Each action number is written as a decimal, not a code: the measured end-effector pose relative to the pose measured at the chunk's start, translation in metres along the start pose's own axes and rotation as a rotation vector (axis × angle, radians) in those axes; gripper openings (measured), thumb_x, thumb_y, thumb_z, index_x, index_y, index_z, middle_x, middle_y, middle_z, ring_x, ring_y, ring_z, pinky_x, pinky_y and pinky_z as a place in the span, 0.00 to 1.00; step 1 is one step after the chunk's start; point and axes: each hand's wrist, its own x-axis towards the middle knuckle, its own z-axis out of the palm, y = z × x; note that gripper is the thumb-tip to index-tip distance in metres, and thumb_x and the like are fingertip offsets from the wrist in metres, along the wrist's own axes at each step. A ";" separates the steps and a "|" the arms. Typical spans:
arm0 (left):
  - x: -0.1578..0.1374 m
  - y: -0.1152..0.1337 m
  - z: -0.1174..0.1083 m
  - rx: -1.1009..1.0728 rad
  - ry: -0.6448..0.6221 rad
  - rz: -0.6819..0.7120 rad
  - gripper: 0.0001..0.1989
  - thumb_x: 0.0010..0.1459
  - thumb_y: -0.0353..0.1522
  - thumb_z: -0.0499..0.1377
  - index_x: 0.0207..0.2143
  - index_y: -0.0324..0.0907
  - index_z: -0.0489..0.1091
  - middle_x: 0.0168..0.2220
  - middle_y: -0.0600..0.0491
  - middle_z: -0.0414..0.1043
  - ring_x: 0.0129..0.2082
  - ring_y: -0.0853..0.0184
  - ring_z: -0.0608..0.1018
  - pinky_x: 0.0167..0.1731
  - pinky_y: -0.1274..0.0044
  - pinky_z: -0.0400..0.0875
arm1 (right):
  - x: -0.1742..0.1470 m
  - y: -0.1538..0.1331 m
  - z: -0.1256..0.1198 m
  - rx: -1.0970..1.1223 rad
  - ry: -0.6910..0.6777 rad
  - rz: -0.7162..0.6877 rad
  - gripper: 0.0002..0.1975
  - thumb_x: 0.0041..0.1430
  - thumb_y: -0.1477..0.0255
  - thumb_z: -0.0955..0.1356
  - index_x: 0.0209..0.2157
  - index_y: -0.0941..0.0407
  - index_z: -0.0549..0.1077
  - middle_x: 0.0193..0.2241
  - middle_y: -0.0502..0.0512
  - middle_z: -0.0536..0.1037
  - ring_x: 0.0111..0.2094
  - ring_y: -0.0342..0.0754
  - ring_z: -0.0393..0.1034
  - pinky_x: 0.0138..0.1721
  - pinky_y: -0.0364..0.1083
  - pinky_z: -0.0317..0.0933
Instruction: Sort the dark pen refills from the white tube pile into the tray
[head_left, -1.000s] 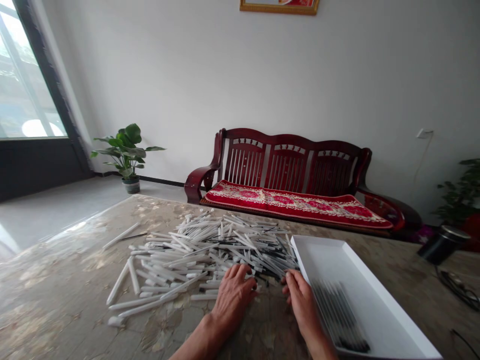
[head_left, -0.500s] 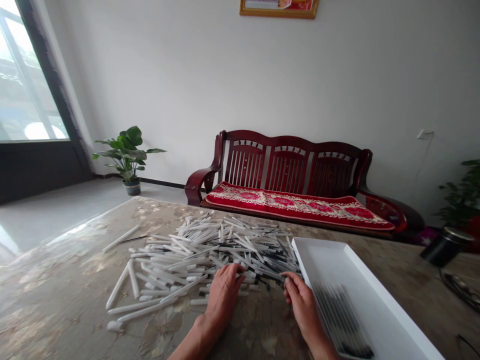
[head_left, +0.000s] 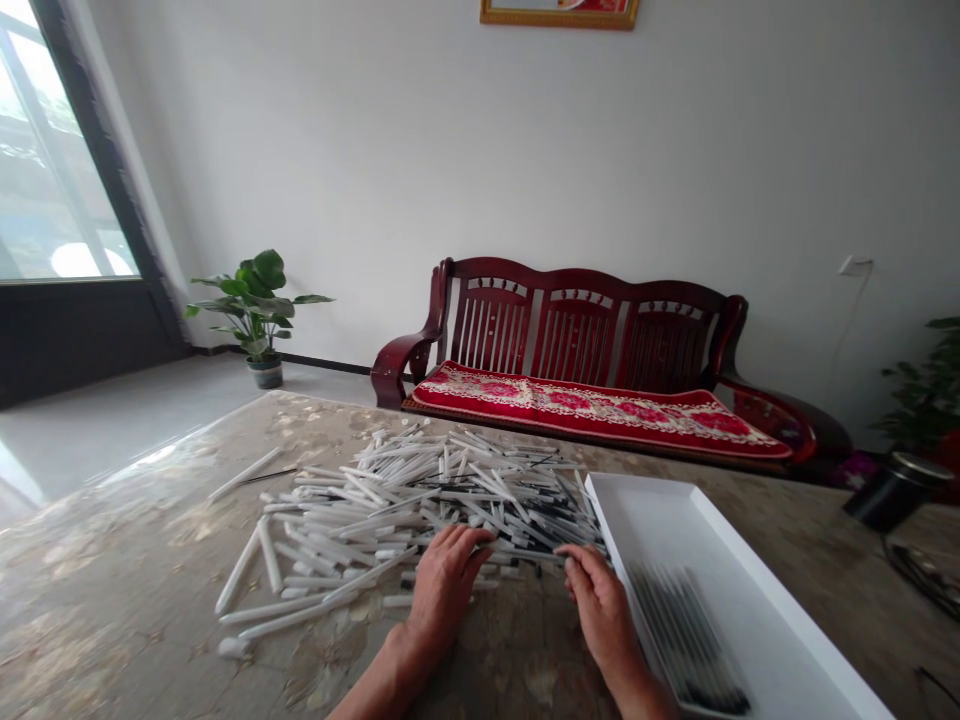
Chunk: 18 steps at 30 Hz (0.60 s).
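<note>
Between my two hands a slim, pale grey pen [head_left: 527, 554] lies nearly level, just above the near side of a pile of parts. My left hand [head_left: 448, 578] pinches its left end with thumb and fingers. Its right end is in the closed fingertips of my right hand [head_left: 598, 592]. Fingers cover both tips, so I cannot see how the ends look. Behind my hands spreads the heap of white pen barrels [head_left: 337, 535], mixed with thin black pieces and small caps. To the right, a row of pens [head_left: 686, 630] with dark ends lies in a shallow white box [head_left: 780, 600].
A patterned table [head_left: 135, 600] carries everything. At right stand a black canister [head_left: 889, 490] and dark cables [head_left: 919, 575]. Beyond the table are a dark red wooden bench [head_left: 585, 330] and a potted plant [head_left: 262, 310]. A loose barrel [head_left: 244, 473] lies at left.
The pen now spans level between both hands; before, the right hand held a piece over the pile's edge. Both hands have shifted only slightly.
</note>
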 end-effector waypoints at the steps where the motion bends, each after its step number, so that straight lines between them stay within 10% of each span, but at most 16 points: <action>1: 0.000 -0.001 0.000 -0.001 -0.001 0.001 0.07 0.63 0.32 0.57 0.36 0.46 0.75 0.33 0.53 0.79 0.35 0.63 0.80 0.37 0.74 0.73 | 0.000 0.000 0.000 -0.003 0.004 -0.002 0.18 0.63 0.57 0.62 0.39 0.54 0.77 0.34 0.56 0.76 0.31 0.48 0.71 0.32 0.43 0.67; 18: 0.000 0.002 -0.009 -0.110 -0.052 0.187 0.09 0.65 0.31 0.54 0.36 0.44 0.75 0.30 0.51 0.78 0.32 0.66 0.77 0.33 0.77 0.72 | 0.001 -0.016 -0.010 -0.098 -0.075 -0.037 0.17 0.62 0.58 0.61 0.35 0.52 0.78 0.29 0.55 0.78 0.33 0.51 0.72 0.37 0.46 0.65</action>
